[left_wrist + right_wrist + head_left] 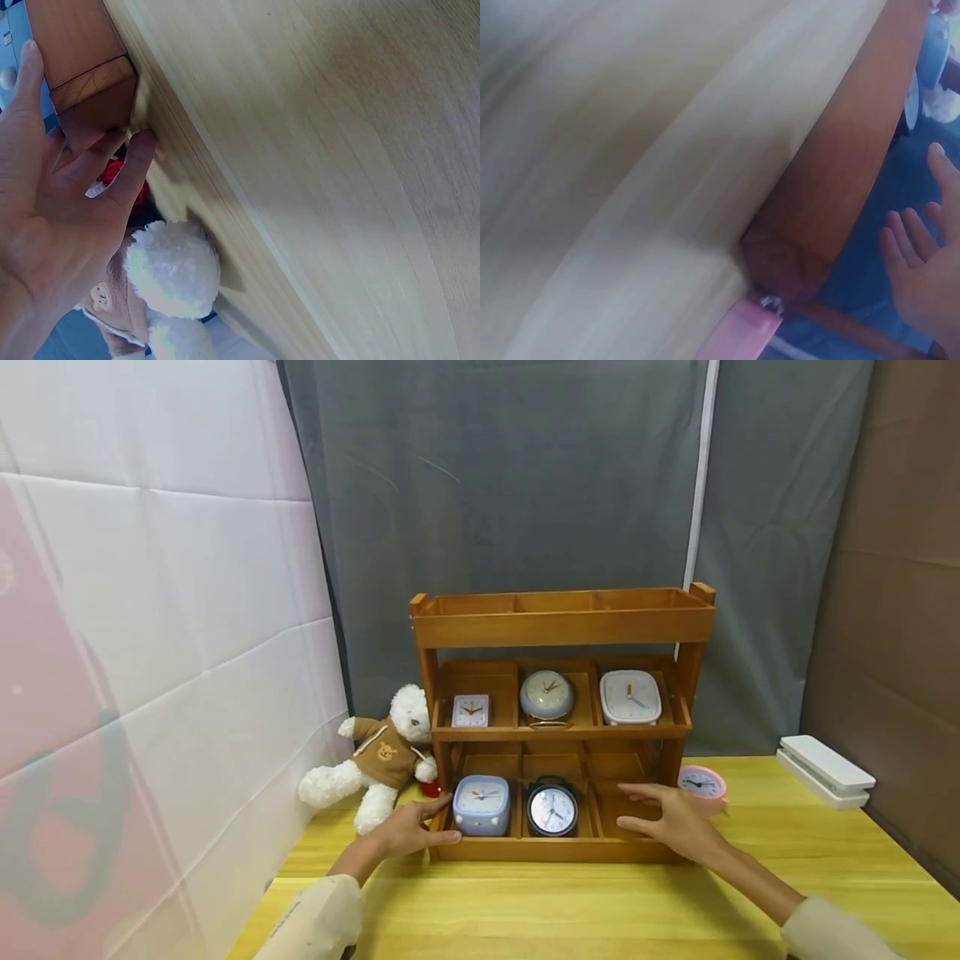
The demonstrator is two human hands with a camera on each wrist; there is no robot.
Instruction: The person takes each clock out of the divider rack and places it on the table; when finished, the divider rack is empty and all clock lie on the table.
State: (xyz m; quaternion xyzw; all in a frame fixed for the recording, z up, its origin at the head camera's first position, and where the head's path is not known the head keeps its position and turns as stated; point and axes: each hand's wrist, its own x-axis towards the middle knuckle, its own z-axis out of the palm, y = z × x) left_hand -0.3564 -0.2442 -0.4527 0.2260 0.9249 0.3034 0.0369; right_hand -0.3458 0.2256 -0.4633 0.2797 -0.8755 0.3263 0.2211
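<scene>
A brown wooden shelf (555, 850) with three tiers stands on the table. My left hand (408, 828) is at its lower left corner, thumb toward the front and fingers along the side, fairly straight; fingertips look close to or touching the wood. Beside that thumb, a blue square alarm clock (482, 807) sits in the lower left compartment. A black round alarm clock (552, 810) occupies the lower middle one. My right hand (678, 822) hovers before the lower right compartment, fingers spread and holding nothing. Behind it, a pink round clock (703, 782) stands right of the shelf.
On the middle tier are a small lilac clock (470, 711), a round grey clock (547, 694) and a white square clock (630, 697). A white teddy bear (384, 750) leans at the shelf's left. A white device (825, 770) lies at the right. Curtains close off the back.
</scene>
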